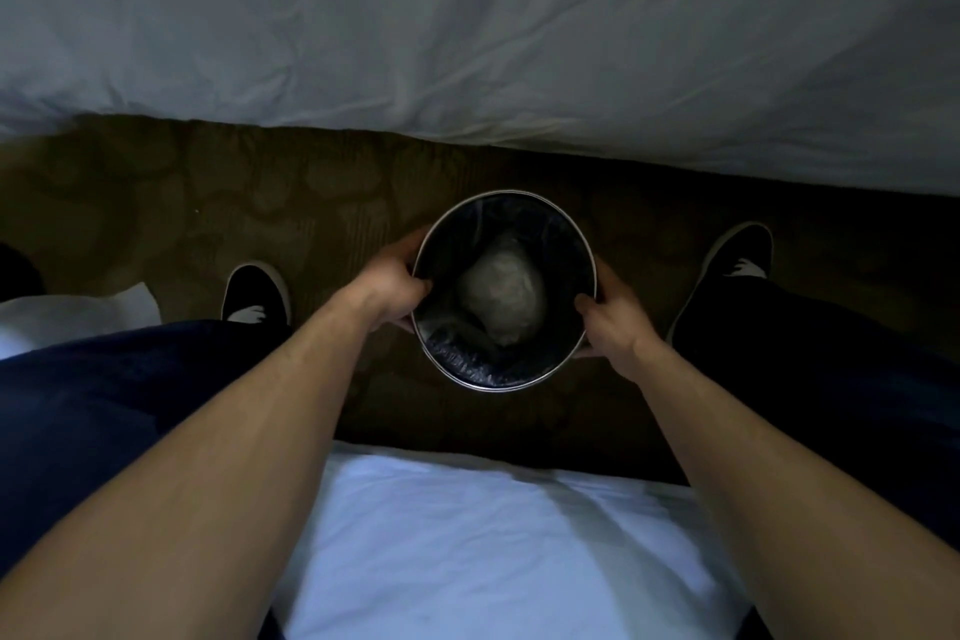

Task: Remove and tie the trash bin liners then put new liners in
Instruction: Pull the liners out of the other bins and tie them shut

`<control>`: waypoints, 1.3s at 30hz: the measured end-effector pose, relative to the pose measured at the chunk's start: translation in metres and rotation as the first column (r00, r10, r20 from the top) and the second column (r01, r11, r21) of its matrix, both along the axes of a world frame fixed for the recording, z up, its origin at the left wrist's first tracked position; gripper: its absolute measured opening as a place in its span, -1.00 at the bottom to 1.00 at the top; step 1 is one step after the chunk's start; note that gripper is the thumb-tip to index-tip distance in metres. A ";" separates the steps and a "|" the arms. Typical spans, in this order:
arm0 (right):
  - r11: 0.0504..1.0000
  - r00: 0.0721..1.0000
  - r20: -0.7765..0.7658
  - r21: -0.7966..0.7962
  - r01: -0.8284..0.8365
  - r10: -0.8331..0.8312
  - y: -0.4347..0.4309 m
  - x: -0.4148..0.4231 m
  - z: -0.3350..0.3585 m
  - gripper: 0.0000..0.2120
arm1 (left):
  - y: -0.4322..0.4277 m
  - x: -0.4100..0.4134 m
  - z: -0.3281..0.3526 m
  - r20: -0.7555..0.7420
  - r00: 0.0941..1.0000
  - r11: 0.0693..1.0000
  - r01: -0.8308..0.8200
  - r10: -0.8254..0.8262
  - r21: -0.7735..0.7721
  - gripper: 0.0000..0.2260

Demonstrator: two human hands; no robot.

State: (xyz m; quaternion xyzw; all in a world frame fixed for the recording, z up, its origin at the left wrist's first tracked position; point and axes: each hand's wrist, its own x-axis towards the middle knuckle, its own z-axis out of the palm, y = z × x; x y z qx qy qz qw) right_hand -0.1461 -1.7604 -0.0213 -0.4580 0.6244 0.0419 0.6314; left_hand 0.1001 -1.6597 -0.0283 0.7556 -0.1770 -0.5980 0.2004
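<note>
A round metal trash bin (519, 387) stands on the carpet between my feet, seen from straight above. A black liner (457, 359) lies loosely inside it, with a pale crumpled wad of trash (503, 299) at the bottom. My left hand (392, 288) grips the bin's left rim, thumb over the edge and fingers round the outside. On the opposite rim my right hand (610, 314) holds the bin the same way.
A bed with white linen (467, 16) fills the far side, close behind the bin. I sit on another white-sheeted bed edge (457, 535). My shoes (254, 296) (737, 260) flank the bin on brown patterned carpet (260, 203). White cloth (67, 312) lies at left.
</note>
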 end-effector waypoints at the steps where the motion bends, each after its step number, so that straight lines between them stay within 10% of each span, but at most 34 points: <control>1: 1.000 1.000 -0.006 -0.002 -0.006 0.005 0.000 0.000 0.003 -0.43 | 0.000 -0.001 0.003 0.002 1.000 1.000 0.007 -0.007 -0.005 -0.37; 25: 0.959 0.986 -0.085 -0.237 -0.157 0.141 0.023 -0.007 0.084 -0.42 | 0.038 -0.031 0.087 0.404 0.913 0.994 -0.006 0.051 -0.112 -0.41; 39: 0.948 0.980 -0.086 -0.252 -0.197 0.181 0.010 -0.004 0.161 -0.45 | 0.030 -0.017 0.155 0.251 0.968 0.989 0.035 0.002 -0.145 -0.45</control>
